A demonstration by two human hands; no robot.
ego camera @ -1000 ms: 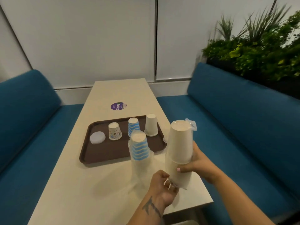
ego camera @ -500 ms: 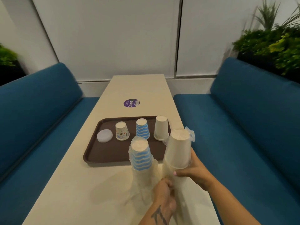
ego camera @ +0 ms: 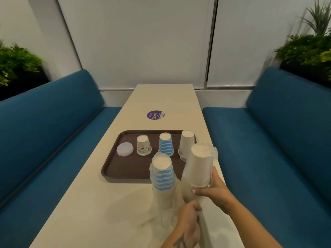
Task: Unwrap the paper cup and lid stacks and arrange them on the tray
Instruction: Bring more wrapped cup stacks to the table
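On the brown tray (ego camera: 114, 169) sit a lid (ego camera: 124, 149) and three upturned cups; in front of it, the blue-striped stack (ego camera: 163, 176) stands loose in its plastic, close enough to be knocked over by the left hand (ego camera: 188, 222), which pinches the wrapper low down. The right hand (ego camera: 213, 189) grips the white cup stack (ego camera: 198, 169), held above the table's near right, long axis near upright, bases up; a hard tug might spill cups

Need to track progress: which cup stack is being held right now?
The plain white stack, gripped by the right hand; the blue-striped stack stands untouched.
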